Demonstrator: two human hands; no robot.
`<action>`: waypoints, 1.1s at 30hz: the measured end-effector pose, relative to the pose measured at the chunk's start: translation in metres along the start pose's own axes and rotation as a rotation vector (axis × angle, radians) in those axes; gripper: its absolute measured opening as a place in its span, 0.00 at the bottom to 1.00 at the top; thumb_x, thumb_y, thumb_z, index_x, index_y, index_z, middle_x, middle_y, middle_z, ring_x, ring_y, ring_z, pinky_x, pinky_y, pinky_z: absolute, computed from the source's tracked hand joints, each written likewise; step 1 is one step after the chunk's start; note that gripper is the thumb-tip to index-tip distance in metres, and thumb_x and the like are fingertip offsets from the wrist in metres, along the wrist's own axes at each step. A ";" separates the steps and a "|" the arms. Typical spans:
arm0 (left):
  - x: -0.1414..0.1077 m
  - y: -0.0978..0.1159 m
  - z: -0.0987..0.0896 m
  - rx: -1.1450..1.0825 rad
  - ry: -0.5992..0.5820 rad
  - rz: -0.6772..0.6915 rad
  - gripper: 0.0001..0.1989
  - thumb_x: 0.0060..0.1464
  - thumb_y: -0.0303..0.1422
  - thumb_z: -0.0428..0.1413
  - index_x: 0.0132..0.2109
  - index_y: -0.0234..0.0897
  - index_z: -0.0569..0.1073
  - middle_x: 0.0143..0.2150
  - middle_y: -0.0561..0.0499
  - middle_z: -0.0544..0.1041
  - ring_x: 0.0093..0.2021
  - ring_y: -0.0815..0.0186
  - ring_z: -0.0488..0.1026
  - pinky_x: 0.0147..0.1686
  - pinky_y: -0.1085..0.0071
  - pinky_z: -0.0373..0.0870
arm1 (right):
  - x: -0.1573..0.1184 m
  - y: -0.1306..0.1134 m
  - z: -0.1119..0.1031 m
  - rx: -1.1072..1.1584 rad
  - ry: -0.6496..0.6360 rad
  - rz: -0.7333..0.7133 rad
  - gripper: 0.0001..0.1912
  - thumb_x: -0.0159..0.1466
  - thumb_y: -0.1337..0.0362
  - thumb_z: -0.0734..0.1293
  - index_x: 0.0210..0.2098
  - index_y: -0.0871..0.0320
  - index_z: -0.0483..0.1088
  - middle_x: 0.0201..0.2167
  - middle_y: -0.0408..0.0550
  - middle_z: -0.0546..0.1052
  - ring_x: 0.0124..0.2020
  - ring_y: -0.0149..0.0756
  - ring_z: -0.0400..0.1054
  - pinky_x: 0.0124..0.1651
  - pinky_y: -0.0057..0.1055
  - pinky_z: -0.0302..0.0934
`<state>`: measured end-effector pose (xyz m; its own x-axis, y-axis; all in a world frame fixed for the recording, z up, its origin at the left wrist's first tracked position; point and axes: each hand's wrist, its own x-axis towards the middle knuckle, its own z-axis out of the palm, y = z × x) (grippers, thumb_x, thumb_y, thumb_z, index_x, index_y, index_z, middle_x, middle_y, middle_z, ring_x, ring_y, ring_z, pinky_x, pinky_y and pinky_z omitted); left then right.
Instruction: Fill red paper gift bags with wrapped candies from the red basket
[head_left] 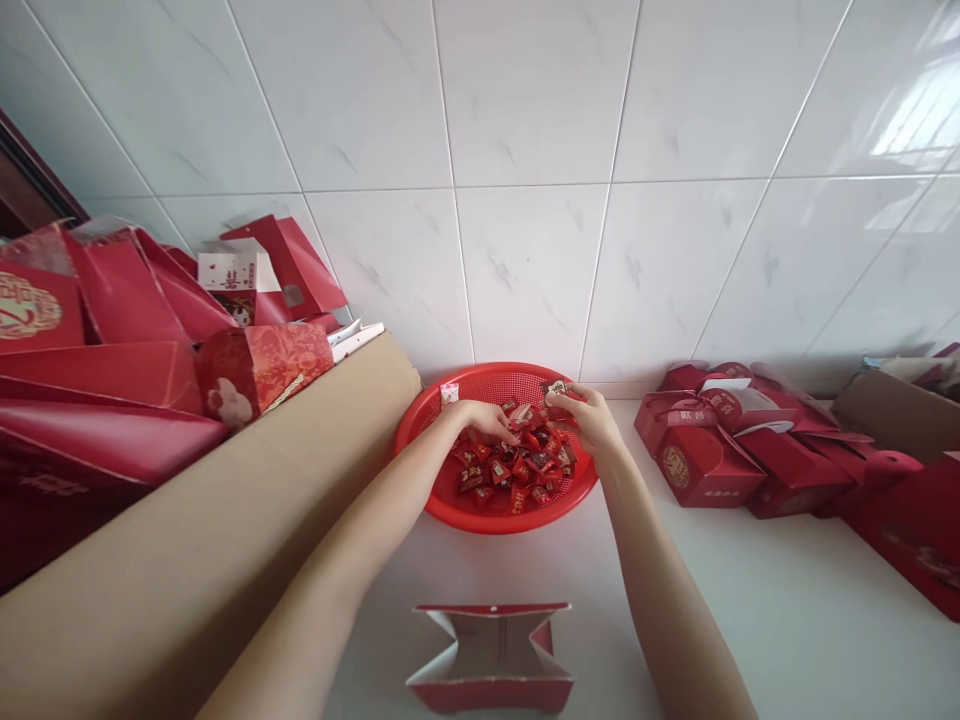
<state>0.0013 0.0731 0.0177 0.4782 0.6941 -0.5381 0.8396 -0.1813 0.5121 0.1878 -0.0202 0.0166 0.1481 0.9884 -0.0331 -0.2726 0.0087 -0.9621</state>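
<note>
A red plastic basket (427, 505) with perforated sides holds a heap of small wrapped candies (499, 470), mostly red and dark brown. My left hand (489, 421) reaches over the basket's left side, its fingers closed and pointing down at the heap; what they grip, if anything, is hidden. At the right rim my right hand (591, 418) pinches a brown-wrapped candy (555, 390) between thumb and fingers. Close to me, in front of the basket, a red paper box (491, 694) stands with its top open, showing its pale inside.
To the left, a long cardboard carton (225, 530) is piled with red gift boxes (135, 290). On the right of the white table (750, 610), several filled-out red boxes (709, 465) sit in a cluster, with another carton (885, 410) behind. A tiled wall (525, 270) rises behind the basket.
</note>
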 end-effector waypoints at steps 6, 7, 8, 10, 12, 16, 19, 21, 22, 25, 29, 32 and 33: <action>0.002 0.007 0.004 0.059 -0.107 0.064 0.11 0.29 0.36 0.71 0.22 0.41 0.78 0.24 0.54 0.77 0.30 0.62 0.74 0.30 0.72 0.69 | 0.002 0.003 -0.001 -0.024 0.006 -0.015 0.15 0.42 0.59 0.76 0.26 0.56 0.71 0.25 0.44 0.76 0.29 0.36 0.72 0.29 0.30 0.68; 0.002 0.007 0.003 0.068 -0.085 0.084 0.11 0.28 0.34 0.72 0.22 0.41 0.78 0.24 0.55 0.77 0.31 0.62 0.74 0.31 0.72 0.69 | 0.002 0.003 -0.001 -0.025 0.005 -0.019 0.15 0.42 0.58 0.76 0.26 0.56 0.71 0.25 0.44 0.76 0.29 0.36 0.72 0.29 0.30 0.68; 0.001 0.007 0.002 0.065 -0.057 0.112 0.11 0.27 0.34 0.72 0.24 0.42 0.79 0.26 0.56 0.78 0.33 0.61 0.74 0.33 0.72 0.69 | 0.003 0.004 -0.002 -0.023 0.004 -0.022 0.15 0.41 0.58 0.76 0.26 0.56 0.71 0.25 0.44 0.76 0.29 0.36 0.72 0.29 0.30 0.68; -0.002 0.006 -0.002 0.010 -0.013 0.179 0.13 0.28 0.33 0.71 0.28 0.43 0.82 0.32 0.56 0.81 0.38 0.60 0.76 0.37 0.72 0.70 | 0.003 0.004 -0.002 -0.010 -0.004 -0.023 0.15 0.41 0.58 0.76 0.26 0.57 0.71 0.25 0.45 0.76 0.29 0.37 0.73 0.29 0.30 0.69; -0.005 0.005 -0.006 -0.096 -0.004 0.233 0.13 0.32 0.34 0.70 0.31 0.42 0.82 0.36 0.55 0.82 0.41 0.61 0.76 0.40 0.73 0.69 | 0.002 0.003 -0.001 0.005 -0.007 -0.021 0.16 0.41 0.59 0.76 0.26 0.57 0.71 0.25 0.44 0.77 0.28 0.37 0.73 0.29 0.31 0.69; -0.007 0.004 -0.011 -0.240 0.057 0.277 0.09 0.39 0.35 0.66 0.31 0.38 0.79 0.32 0.54 0.80 0.36 0.63 0.75 0.35 0.72 0.67 | 0.001 0.001 0.000 0.016 -0.003 -0.002 0.15 0.42 0.58 0.77 0.26 0.57 0.72 0.24 0.44 0.76 0.27 0.36 0.73 0.28 0.31 0.70; -0.005 0.000 -0.014 -0.277 0.174 0.281 0.07 0.42 0.32 0.63 0.32 0.37 0.78 0.32 0.54 0.80 0.35 0.64 0.74 0.35 0.72 0.67 | 0.003 0.001 -0.001 0.033 0.004 0.012 0.15 0.44 0.57 0.77 0.27 0.57 0.74 0.25 0.44 0.76 0.28 0.36 0.73 0.27 0.30 0.71; -0.003 -0.004 -0.017 -0.292 0.236 0.296 0.07 0.43 0.32 0.62 0.33 0.36 0.78 0.35 0.52 0.81 0.38 0.63 0.75 0.40 0.71 0.68 | 0.005 0.002 -0.001 0.050 0.016 0.018 0.14 0.44 0.57 0.77 0.27 0.57 0.74 0.25 0.44 0.75 0.28 0.36 0.73 0.27 0.30 0.71; -0.002 -0.006 -0.019 -0.294 0.258 0.311 0.07 0.44 0.32 0.62 0.33 0.36 0.79 0.37 0.51 0.82 0.40 0.62 0.76 0.42 0.70 0.68 | 0.005 0.002 -0.001 0.057 0.021 0.020 0.14 0.45 0.57 0.77 0.27 0.57 0.75 0.25 0.44 0.75 0.28 0.35 0.73 0.27 0.30 0.71; 0.000 -0.011 -0.022 -0.286 0.294 0.333 0.09 0.45 0.32 0.61 0.36 0.35 0.80 0.40 0.49 0.83 0.44 0.60 0.77 0.48 0.68 0.69 | 0.005 0.001 0.000 0.061 0.025 0.028 0.13 0.46 0.58 0.77 0.26 0.57 0.74 0.23 0.44 0.75 0.28 0.35 0.72 0.26 0.28 0.71; -0.003 -0.014 -0.027 -0.194 0.323 0.255 0.12 0.49 0.32 0.59 0.42 0.35 0.81 0.47 0.47 0.83 0.50 0.59 0.77 0.52 0.69 0.70 | 0.003 -0.001 0.001 0.049 0.030 0.030 0.14 0.46 0.57 0.76 0.26 0.58 0.74 0.22 0.43 0.75 0.26 0.33 0.72 0.26 0.27 0.70; -0.010 -0.015 -0.034 -0.052 0.437 0.112 0.18 0.54 0.30 0.56 0.52 0.38 0.78 0.56 0.47 0.80 0.56 0.59 0.75 0.50 0.71 0.72 | 0.003 -0.001 0.000 0.054 0.031 0.030 0.13 0.46 0.58 0.76 0.26 0.58 0.74 0.22 0.42 0.74 0.26 0.33 0.72 0.25 0.26 0.70; -0.013 -0.016 -0.037 0.006 0.469 0.062 0.20 0.55 0.29 0.55 0.54 0.39 0.77 0.58 0.47 0.78 0.57 0.59 0.74 0.49 0.72 0.72 | 0.003 -0.001 0.000 0.057 0.031 0.031 0.13 0.46 0.58 0.76 0.25 0.58 0.73 0.21 0.42 0.74 0.26 0.33 0.72 0.25 0.26 0.70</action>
<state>-0.0278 0.0923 0.0416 0.3605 0.9214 -0.1450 0.8151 -0.2356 0.5292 0.1885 -0.0168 0.0174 0.1678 0.9832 -0.0717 -0.3311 -0.0123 -0.9435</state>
